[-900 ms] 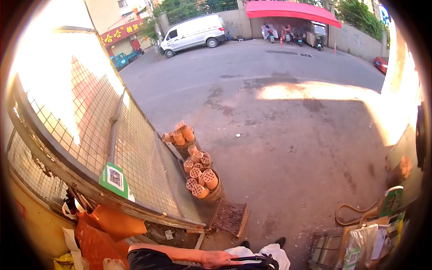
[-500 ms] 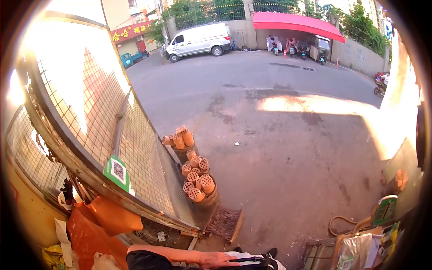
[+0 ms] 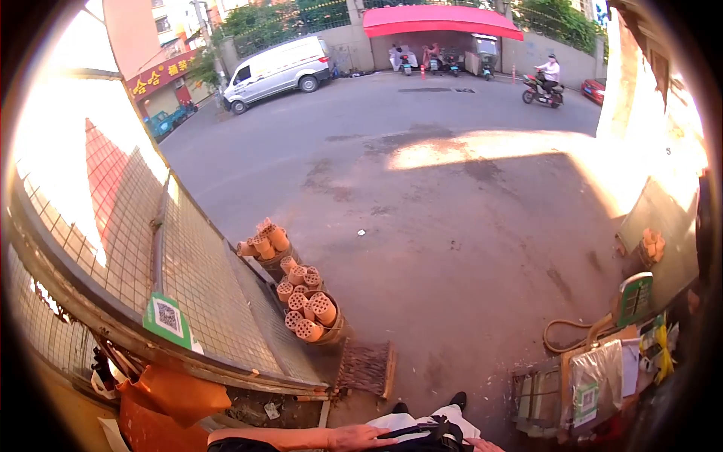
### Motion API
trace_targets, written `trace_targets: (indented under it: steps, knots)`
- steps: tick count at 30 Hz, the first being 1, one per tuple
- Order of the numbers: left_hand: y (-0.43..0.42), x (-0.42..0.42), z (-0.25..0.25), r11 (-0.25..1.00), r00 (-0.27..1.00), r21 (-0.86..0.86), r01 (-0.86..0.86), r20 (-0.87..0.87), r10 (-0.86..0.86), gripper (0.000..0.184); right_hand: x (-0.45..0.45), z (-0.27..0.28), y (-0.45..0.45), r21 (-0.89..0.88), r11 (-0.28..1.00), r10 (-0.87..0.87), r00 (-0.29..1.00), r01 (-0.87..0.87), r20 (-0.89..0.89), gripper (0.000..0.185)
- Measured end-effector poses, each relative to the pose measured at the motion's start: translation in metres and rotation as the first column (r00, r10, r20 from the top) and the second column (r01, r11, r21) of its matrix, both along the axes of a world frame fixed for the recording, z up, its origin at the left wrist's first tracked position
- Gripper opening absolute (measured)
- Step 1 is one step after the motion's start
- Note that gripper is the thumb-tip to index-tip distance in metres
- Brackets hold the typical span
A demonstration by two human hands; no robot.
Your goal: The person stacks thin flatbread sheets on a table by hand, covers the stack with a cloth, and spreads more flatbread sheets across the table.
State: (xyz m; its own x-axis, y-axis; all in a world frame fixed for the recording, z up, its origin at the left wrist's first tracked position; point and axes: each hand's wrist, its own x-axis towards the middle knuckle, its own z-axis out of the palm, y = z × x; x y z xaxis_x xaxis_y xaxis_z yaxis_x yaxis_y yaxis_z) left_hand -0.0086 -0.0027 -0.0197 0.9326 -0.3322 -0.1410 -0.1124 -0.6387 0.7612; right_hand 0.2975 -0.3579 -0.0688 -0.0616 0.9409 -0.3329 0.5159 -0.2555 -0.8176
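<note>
My left hand (image 3: 361,437) is at the bottom edge of the view, in front of my waist, its fingers closed on the end of a black strap (image 3: 410,432). The strap runs to a dark bundle of straps or a bag (image 3: 446,432) over my white trousers (image 3: 410,423). Only part of my right hand (image 3: 483,445) shows, low at the frame's edge beside that bundle; its fingers are mostly cut off. My black shoe (image 3: 459,401) is on the ground below.
Left stands a mesh gate (image 3: 203,271) with a QR sign (image 3: 167,316). Beside it are baskets of perforated orange cylinders (image 3: 322,309) and a slatted brown mat (image 3: 364,369). At right is a cluttered cart (image 3: 542,399). A rider on a scooter (image 3: 544,90) and a van (image 3: 275,74) are beyond.
The view has turned right, so gate and baskets sit further left. A scooter rider has come into view on the road. Part of my right hand now shows at the bottom.
</note>
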Motion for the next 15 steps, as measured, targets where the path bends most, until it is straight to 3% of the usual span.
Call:
trace_targets:
  steps: [1, 2, 3, 4, 6, 7, 9, 11, 13, 15]
  knots:
    - [-0.001, 0.000, -0.006, 1.000, 1.000, 0.023, 0.001, -0.019, 0.000, 0.081, -0.010, 0.058, 0.025, -0.221, 0.956, -0.218, 0.970, 0.191, -0.107, 0.048]
    - [-0.003, 0.000, -0.011, 0.999, 0.999, 0.045, 0.004, -0.039, -0.002, 0.079, -0.009, 0.067, 0.027, -0.181, 0.970, -0.188, 0.975, 0.165, -0.118, 0.050]
    - [-0.006, 0.000, -0.013, 0.998, 0.998, 0.064, 0.004, -0.059, 0.000, 0.078, -0.003, 0.041, 0.017, -0.185, 0.981, -0.089, 0.987, 0.063, -0.132, 0.058]
    - [-0.010, 0.011, 0.011, 0.993, 0.947, -0.031, -0.114, -0.304, 0.099, 0.068, 0.001, 0.021, 0.006, -0.186, 0.981, 0.023, 0.989, -0.051, -0.149, 0.071]
    - [-0.011, 0.039, 0.081, 0.913, 0.638, -0.067, -0.402, -0.736, 0.226, 0.052, -0.002, 0.040, 0.011, -0.045, 0.991, 0.120, 0.988, -0.125, -0.094, 0.066]
    - [-0.017, 0.028, 0.062, 0.894, 0.742, -0.081, -0.441, -0.594, 0.312, 0.044, -0.001, 0.060, 0.017, 0.239, 0.951, 0.204, 0.979, -0.195, -0.012, 0.055]
    - [-0.019, 0.010, 0.020, 0.929, 0.897, -0.128, -0.348, -0.334, 0.290, 0.044, -0.001, 0.075, 0.024, 0.225, 0.944, 0.238, 0.970, -0.243, 0.050, 0.049]
    - [-0.016, -0.003, -0.002, 0.955, 0.960, -0.127, -0.269, -0.119, 0.255, 0.045, -0.001, 0.081, 0.027, 0.232, 0.931, 0.270, 0.959, -0.283, 0.087, 0.045]
    - [-0.013, 0.004, 0.019, 0.953, 0.948, -0.113, -0.281, -0.189, 0.257, 0.046, -0.001, 0.080, 0.026, 0.246, 0.928, 0.266, 0.959, -0.281, 0.093, 0.044]
    - [-0.014, 0.018, 0.056, 0.922, 0.867, -0.113, -0.372, -0.396, 0.302, 0.047, -0.002, 0.080, 0.027, 0.251, 0.926, 0.266, 0.959, -0.282, 0.094, 0.043]
